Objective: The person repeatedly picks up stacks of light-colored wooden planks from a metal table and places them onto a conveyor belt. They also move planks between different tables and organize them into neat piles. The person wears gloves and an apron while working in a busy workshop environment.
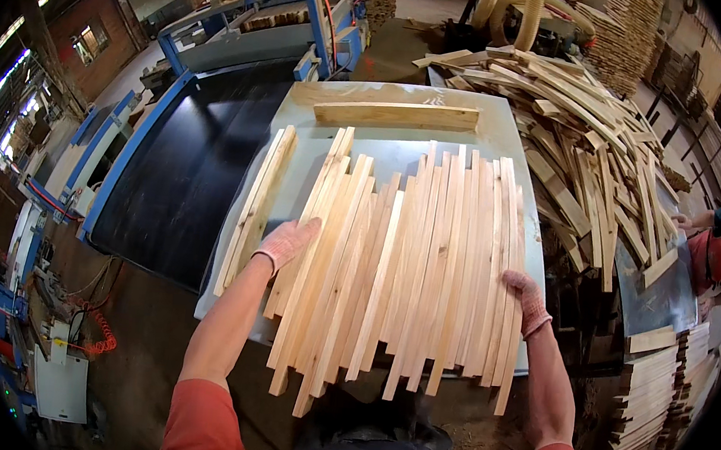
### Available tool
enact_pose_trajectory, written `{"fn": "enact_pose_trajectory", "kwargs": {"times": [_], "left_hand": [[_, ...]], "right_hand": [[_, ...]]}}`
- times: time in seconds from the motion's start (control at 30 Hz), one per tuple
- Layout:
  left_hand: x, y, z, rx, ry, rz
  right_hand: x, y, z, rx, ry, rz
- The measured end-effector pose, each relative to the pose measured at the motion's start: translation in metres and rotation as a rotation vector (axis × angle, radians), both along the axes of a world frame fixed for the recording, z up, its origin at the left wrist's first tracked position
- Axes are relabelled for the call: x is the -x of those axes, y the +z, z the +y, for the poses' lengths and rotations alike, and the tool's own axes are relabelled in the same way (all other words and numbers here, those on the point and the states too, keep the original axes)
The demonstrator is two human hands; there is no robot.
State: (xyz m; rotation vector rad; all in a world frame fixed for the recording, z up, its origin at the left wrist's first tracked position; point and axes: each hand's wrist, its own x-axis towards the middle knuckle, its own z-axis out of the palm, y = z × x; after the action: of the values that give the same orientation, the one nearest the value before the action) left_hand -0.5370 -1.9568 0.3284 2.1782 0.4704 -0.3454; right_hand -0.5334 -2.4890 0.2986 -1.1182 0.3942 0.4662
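Note:
A wide row of pale wooden strips [409, 264] lies side by side across the metal table [521, 136], their near ends uneven and jutting past its front edge. My left hand [289, 242], in a pinkish knit glove, grips the row's left side, thumb on top and other fingers mostly hidden. On the opposite side my right hand [529, 298], gloved alike, is closed against the outermost strips. Left of the row lie a few separate strips [256, 206], apart from my left hand. A thicker board [397, 116] rests crosswise at the table's far end.
A black conveyor belt [202, 158] with a blue frame adjoins the table on the left, leading to a blue machine [259, 20]. Loose boards [593, 152] are heaped at the right. Another person [719, 246] stands at the far right, near stacked strips [647, 400].

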Motion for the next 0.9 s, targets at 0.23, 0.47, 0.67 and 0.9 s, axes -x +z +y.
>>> {"fn": "enact_pose_trajectory", "kwargs": {"times": [0.23, 0.47, 0.67, 0.9], "left_hand": [[0.009, 0.005, 0.054, -0.771, 0.212, -0.281], [0.016, -0.026, 0.169, -0.351, 0.252, -0.069], [0.047, -0.020, 0.331, -0.488, 0.236, -0.018], [0.067, -0.016, 0.566, -0.592, 0.323, 0.192]], "right_hand": [[-0.043, -0.004, 0.032, 0.056, 0.064, -0.002], [-0.038, -0.004, 0.174, 0.008, 0.060, -0.058], [-0.017, -0.009, 0.347, -0.132, 0.105, -0.126], [0.001, -0.013, 0.608, -0.132, 0.104, -0.132]]}}
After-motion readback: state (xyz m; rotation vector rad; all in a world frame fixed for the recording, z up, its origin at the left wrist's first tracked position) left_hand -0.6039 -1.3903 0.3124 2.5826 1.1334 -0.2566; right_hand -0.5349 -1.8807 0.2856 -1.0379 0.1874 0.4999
